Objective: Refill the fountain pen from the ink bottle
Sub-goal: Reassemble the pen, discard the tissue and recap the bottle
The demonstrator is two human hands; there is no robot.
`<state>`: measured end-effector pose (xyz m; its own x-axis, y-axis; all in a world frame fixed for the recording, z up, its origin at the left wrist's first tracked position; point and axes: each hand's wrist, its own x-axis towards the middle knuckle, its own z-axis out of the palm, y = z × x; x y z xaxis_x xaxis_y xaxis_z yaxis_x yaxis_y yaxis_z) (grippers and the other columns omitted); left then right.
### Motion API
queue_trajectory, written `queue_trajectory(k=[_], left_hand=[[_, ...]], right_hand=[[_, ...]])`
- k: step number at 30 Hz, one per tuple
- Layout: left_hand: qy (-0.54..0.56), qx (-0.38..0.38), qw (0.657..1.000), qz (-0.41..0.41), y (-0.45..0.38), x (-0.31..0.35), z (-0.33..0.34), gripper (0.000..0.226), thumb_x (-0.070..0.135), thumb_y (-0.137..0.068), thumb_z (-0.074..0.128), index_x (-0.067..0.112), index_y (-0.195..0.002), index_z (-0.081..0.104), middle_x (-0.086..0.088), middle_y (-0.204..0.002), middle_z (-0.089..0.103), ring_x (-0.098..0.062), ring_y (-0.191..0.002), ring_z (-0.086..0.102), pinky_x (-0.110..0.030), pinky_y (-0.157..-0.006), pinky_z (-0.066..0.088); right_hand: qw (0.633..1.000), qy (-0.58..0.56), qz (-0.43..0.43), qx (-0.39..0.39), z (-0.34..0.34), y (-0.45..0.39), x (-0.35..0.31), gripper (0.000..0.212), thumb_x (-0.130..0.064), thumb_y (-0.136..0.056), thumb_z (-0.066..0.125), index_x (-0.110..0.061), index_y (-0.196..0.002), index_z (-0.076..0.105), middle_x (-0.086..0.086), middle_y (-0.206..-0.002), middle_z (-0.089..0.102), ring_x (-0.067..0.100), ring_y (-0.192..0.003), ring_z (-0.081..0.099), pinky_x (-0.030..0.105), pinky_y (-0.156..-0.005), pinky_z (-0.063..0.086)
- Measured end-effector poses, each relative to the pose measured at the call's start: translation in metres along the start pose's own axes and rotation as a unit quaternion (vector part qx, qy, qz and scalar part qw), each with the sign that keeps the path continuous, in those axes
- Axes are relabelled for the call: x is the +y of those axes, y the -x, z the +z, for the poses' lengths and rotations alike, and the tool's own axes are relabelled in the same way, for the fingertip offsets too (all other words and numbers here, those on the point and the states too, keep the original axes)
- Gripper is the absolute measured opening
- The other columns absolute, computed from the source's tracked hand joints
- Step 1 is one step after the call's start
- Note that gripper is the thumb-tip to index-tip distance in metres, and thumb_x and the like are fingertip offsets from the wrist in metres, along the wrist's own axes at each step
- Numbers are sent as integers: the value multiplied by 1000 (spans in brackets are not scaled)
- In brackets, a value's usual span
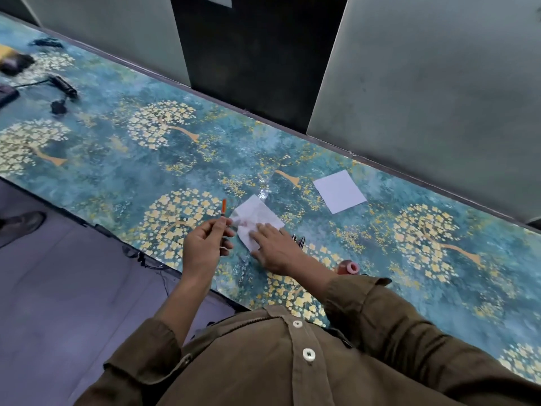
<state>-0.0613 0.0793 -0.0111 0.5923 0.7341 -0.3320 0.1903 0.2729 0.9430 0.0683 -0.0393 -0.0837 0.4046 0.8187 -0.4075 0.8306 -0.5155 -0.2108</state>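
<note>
My left hand [205, 244] pinches a thin pen part with an orange-red tip [224, 207], holding it upright just above the table. My right hand [273, 250] lies flat, fingers spread, on a crumpled white tissue [257, 215] with faint pink stains. Behind my right wrist lie dark metal pen parts [298, 240]. A small reddish ink bottle [348, 266] with a pink top stands by my right forearm, partly hidden by the sleeve.
The table [146, 171] has a teal cover with yellow tree patterns. A clean white paper sheet [339, 191] lies beyond the tissue to the right. Black cables and gadgets [61, 89] sit at the far left. Grey partition panels run along the back edge.
</note>
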Motion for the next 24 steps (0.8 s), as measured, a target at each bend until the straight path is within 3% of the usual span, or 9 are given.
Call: queue_trajectory(k=[4, 8, 10, 14, 20, 24], left_hand=[[-10, -13, 1000, -4, -9, -3, 3, 19, 19, -99, 57, 14, -90, 72, -1, -71, 66, -17, -56, 57, -29, -52, 48], [-37, -66, 997, -14, -13, -7, 17, 17, 18, -100, 57, 15, -93, 73, -2, -73, 67, -13, -55, 56, -27, -52, 47], [-50, -97, 994, -22, -14, -10, 24, 16, 18, -100, 57, 15, -96, 72, -4, -77, 67, -16, -58, 56, -28, -54, 47], [-74, -147, 986, -33, -18, -14, 35, 15, 15, -99, 57, 12, -103, 71, -7, -80, 69, -15, -57, 58, -30, -56, 46], [-97, -189, 976, -41, -21, -14, 36, 18, 18, -98, 60, 9, -109, 71, -8, -84, 72, -16, -61, 61, -30, -58, 49], [-100, -214, 971, -45, -25, -11, 31, 14, 18, -97, 61, 10, -105, 71, -6, -83, 74, -18, -64, 62, -32, -59, 49]], right_hand=[[993, -74, 14, 91, -6, 15, 4, 45, -28, -98, 51, -15, -140, 49, 10, -144, 51, 32, -131, 49, 43, -105, 43], [942, -211, 176, 193, -2, 47, 19, 23, -13, -98, 50, -11, -119, 60, 10, -121, 56, 31, -106, 56, 42, -84, 49], [914, -251, 250, 195, 2, 57, 28, 16, -12, -97, 52, -9, -112, 57, 12, -116, 54, 34, -99, 55, 43, -81, 47], [874, -322, 325, 166, 11, 62, 35, 24, -15, -92, 59, -9, -115, 53, 15, -113, 58, 33, -93, 59, 42, -79, 49], [844, -355, 366, 167, 16, 60, 33, 31, -27, -93, 62, -11, -118, 52, 13, -101, 67, 30, -88, 63, 35, -68, 47], [827, -370, 387, 174, 15, 57, 27, 35, -28, -91, 69, -12, -118, 53, 8, -105, 64, 28, -94, 62, 35, -74, 48]])
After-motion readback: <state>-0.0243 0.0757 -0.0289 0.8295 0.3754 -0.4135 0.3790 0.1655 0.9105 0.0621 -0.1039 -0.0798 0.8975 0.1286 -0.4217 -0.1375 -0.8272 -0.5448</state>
